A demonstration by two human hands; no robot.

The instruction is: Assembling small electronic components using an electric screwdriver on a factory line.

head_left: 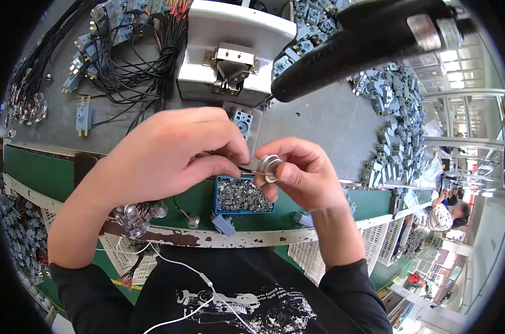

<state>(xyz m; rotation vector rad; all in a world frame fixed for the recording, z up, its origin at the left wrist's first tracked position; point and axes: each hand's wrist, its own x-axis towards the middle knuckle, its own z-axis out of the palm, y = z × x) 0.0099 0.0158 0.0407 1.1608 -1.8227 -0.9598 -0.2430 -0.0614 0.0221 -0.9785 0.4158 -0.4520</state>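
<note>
My right hand (311,177) pinches a shiny round metal cap (269,167) between thumb and fingers, tilted on its side. My left hand (191,147) comes in from the left with its fingers curled. Its fingertips are close to the cap, near a thin dark strand, and what they grip is hidden. Just beyond the hands, a grey switch body (242,121) with a round centre lies at the foot of the bench machine. Below them sits a blue tray (217,209) full of small metal parts.
A metal bench machine (238,28) stands ahead, and a thick black tube (330,61) reaches in from the upper right. Grey switches (394,122) are heaped at the right, with wired switches (110,39) at the left. Metal caps (133,220) lie near the front edge. Another person (442,217) sits far right.
</note>
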